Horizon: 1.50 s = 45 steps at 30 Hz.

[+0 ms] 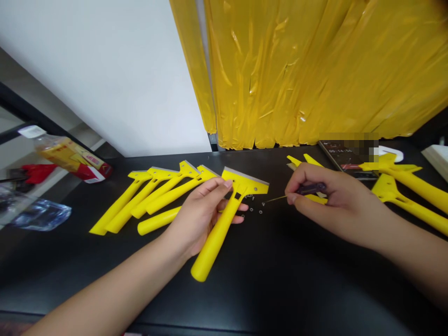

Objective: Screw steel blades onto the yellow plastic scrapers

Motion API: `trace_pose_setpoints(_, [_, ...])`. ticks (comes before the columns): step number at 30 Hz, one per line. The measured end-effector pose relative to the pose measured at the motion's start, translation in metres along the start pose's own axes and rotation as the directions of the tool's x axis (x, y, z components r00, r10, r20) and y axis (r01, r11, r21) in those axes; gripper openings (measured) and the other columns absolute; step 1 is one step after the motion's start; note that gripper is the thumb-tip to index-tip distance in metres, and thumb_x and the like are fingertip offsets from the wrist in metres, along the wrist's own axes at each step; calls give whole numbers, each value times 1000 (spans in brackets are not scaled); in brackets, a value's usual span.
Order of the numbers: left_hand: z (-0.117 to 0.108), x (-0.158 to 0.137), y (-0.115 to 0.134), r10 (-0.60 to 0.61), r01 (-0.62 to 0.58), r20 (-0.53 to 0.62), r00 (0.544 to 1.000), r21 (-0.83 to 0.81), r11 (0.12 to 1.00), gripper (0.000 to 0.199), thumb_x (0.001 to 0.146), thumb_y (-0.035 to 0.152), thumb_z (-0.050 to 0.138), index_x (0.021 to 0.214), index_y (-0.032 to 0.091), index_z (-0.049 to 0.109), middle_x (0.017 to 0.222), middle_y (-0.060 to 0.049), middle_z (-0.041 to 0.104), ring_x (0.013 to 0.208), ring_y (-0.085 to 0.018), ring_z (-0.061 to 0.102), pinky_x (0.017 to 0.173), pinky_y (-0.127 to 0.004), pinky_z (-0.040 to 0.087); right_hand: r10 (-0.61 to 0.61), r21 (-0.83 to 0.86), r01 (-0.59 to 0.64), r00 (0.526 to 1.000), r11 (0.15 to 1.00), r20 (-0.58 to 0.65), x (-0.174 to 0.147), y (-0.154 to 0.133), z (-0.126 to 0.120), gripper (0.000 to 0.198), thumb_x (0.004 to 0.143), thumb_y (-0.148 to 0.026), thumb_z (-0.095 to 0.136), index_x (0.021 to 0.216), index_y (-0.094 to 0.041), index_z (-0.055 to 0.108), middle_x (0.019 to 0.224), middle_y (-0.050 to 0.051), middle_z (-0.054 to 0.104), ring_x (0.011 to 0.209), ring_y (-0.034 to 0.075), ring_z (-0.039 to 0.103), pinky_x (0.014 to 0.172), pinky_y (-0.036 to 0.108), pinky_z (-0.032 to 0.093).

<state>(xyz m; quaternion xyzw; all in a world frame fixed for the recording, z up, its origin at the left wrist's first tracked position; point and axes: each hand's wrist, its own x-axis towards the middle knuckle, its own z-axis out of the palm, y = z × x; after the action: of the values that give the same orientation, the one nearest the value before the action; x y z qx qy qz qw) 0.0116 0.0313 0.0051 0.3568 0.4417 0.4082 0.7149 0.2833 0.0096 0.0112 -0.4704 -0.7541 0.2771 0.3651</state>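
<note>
My left hand [205, 210] is closed around a yellow scraper [219, 228], thumb near a hole in its head. A metal blade edge runs along the head's top, and one screw shows on its right side. In my right hand [325, 200] is a small screwdriver [311, 188] with a dark purple handle. Its thin shaft points left, the tip close to a tiny screw [263, 204] on the black table. Several small nuts and screws lie near there, below the scraper's head. Part of the screwdriver's handle is hidden by my fingers.
Several yellow scrapers [140, 196] lie at the left, with more yellow scraper parts [413, 200] at the right. A phone [336, 156] stands behind my right hand. At far left are a drink bottle [70, 154] and a clear plastic item [42, 212]. Yellow film [297, 70] hangs behind.
</note>
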Motion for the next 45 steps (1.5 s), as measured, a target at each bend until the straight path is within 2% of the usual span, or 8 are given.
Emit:
trace_pose_setpoints(5, [-1,1,0,-5,5,-27,1000,-5,1000,6,107,24,70,104,19,69,95,-3,77,81,-22,84,64,-29,72,-9,48,11,999,999,-53,-1,-12,-7,8,98,-27,72,91,-28,69,83,-4,69,75,15,66,70,28,52])
trace_pose_setpoints(8, [0,0,-1,-55,55,-14,998,4,998,7,107,25,70,103,19,69,98,-5,79,81,-23,85,62,-30,72,2,100,9,994,995,-112,-5,-17,-11,9,96,-27,77,90,-29,71,84,-3,72,75,15,66,65,27,49])
trace_pose_setpoints(13, [3,-4,-9,-194,192,100,976,28,981,10,106,26,71,101,18,70,98,-8,80,74,-23,84,58,-29,71,44,187,-13,986,982,-162,-12,-17,-13,8,99,-34,79,98,-31,72,94,-3,77,80,16,72,66,30,48])
trace_pose_setpoints(19, [4,-9,-13,-263,266,206,943,11,964,9,105,24,71,103,16,73,96,-6,79,68,-21,83,51,-25,67,35,190,-4,986,982,-162,-10,-17,-5,7,101,-34,76,96,-32,72,90,-4,75,80,16,72,71,30,51])
trace_pose_setpoints(25, [8,-10,-10,-283,296,217,934,-28,955,11,106,23,70,98,15,72,91,-4,76,63,-20,81,47,-25,66,30,199,2,987,980,-161,-7,-17,-3,10,99,-38,78,94,-32,72,88,-3,75,78,17,72,67,30,51])
trace_pose_setpoints(34, [9,-10,-9,-294,305,212,932,-22,952,11,106,24,69,101,14,71,96,-7,76,63,-20,81,47,-23,65,64,224,-28,986,974,-155,-8,-17,-3,14,97,-40,80,92,-29,73,87,1,76,78,20,71,63,31,50])
trace_pose_setpoints(45, [9,-9,-8,-301,311,214,929,-18,950,12,106,24,69,99,14,71,96,-6,76,64,-19,81,47,-23,65,32,200,-3,990,980,-138,-9,-19,-4,12,100,-37,78,94,-30,71,88,-2,75,79,15,71,70,28,52])
